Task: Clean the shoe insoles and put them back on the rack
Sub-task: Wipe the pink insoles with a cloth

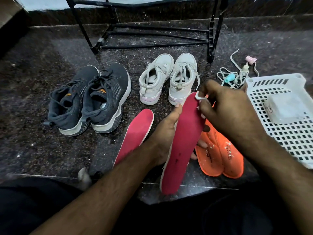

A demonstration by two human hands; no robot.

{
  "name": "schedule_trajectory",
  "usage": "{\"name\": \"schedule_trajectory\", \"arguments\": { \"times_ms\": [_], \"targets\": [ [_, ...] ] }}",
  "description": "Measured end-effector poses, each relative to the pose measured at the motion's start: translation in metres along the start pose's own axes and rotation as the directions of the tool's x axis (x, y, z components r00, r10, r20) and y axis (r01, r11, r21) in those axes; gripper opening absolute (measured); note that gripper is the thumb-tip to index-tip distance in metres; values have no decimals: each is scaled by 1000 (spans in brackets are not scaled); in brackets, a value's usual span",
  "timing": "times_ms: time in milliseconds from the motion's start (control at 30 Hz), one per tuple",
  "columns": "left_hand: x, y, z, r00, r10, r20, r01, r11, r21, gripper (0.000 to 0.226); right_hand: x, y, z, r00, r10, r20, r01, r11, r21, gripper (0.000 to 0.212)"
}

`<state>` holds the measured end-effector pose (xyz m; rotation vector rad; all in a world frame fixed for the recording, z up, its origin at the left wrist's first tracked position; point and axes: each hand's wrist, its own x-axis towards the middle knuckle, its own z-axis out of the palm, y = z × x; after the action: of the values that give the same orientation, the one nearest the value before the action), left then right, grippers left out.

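The person sits on the dark stone floor [42, 150] and holds one pink insole [183, 143] tilted up in the left hand [166, 133]; the left fingers are closed around its middle from behind. The right hand [232, 112] is at the toe end of this insole, and its fingers [202, 96] are pinched together on a small white piece [197, 96], perhaps a cotton pad or a wipe; it is too small to tell.

The second pink insole [135, 134] lies flat on the floor just beside the left wrist. Two orange insoles [220, 158] lie under the right hand, partly hidden. The dark sneakers [88, 99] and the white sneakers [167, 78] stand further away, in front of the black metal rack [152, 31]. A white plastic basket [288, 133] with a pale block in it is at the right.

Several things could go wrong from here. The insole is thin and held only at the middle, so a hard rub at the toe may bend it or make it slip from the grip. The white piece is very small, so it may fall from the pinch, or only spread the dark spots near the heel. The floor shows much white dust, so a cleaned insole laid down there may get dirty again.
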<state>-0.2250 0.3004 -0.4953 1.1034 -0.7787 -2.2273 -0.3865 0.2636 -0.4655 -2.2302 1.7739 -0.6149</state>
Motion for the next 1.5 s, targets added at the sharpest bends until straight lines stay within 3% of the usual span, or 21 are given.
{"name": "schedule_trajectory", "arguments": {
  "times_ms": [100, 267, 400, 533, 633, 800, 867, 967, 1033, 1100, 1167, 1233, 1300, 1367, 1433, 1500],
  "targets": [
    [3, 2, -5, 997, 46, -60, -48, 998, -28, 79, -10, -6, 7, 985, -47, 168, 54, 998, -38, 18],
    [7, -1, -6, 981, 36, -191, -56, 993, -102, 72, -31, -28, 18, 891, -109, 441, 108, 994, 28, 15],
    [5, -2, -1, 988, 40, -152, -35, 999, 31, 73, -22, -12, 12, 938, -12, 347, 14, 1000, -3, 18],
    [1, -5, 6, 998, -7, -59, 13, 995, 98, 80, -7, 9, -1, 993, 97, 60, -97, 995, -1, 18],
    [1, -5, 6, 999, -18, -40, 22, 994, 106, 83, -4, 3, -1, 999, 39, -31, -37, 998, 57, 18],
    [5, 0, -1, 979, 73, -190, -89, 993, -76, 68, -26, -35, 20, 963, -225, 147, 207, 970, 128, 14],
    [9, 3, -9, 955, 122, -270, -168, 974, -154, 76, -35, -41, 27, 921, -237, 308, 205, 970, 133, 15],
    [7, 8, -12, 949, 112, -295, -162, 975, -151, 86, -38, -37, 25, 872, -147, 467, 135, 989, 60, 19],
    [6, 7, -11, 963, 94, -254, -122, 988, -97, 77, -33, -29, 18, 926, -48, 375, 67, 997, -39, 23],
    [3, 3, -5, 979, 51, -198, -51, 999, 6, 76, -25, -19, 10, 981, 27, 192, -8, 995, -97, 23],
    [0, 0, 3, 990, 32, -135, -22, 997, 71, 76, -17, -14, 5, 998, 47, 41, -46, 999, -19, 21],
    [-1, -1, 8, 992, 16, -122, -8, 998, 63, 74, -17, -20, 7, 1000, -19, -12, 20, 998, 52, 18],
    [2, 0, 1, 978, 37, -204, -40, 999, -10, 72, -26, -34, 17, 992, -125, 21, 122, 987, 104, 15],
    [5, 3, -10, 948, 63, -313, -95, 992, -88, 82, -38, -49, 28, 969, -197, 149, 177, 974, 139, 13],
    [4, 7, -14, 940, 80, -331, -128, 984, -125, 95, -45, -53, 33, 941, -183, 285, 158, 981, 108, 15],
    [3, 10, -14, 953, 64, -297, -116, 980, -160, 89, -41, -45, 28, 941, -98, 324, 95, 995, 27, 20]
  ]
}}
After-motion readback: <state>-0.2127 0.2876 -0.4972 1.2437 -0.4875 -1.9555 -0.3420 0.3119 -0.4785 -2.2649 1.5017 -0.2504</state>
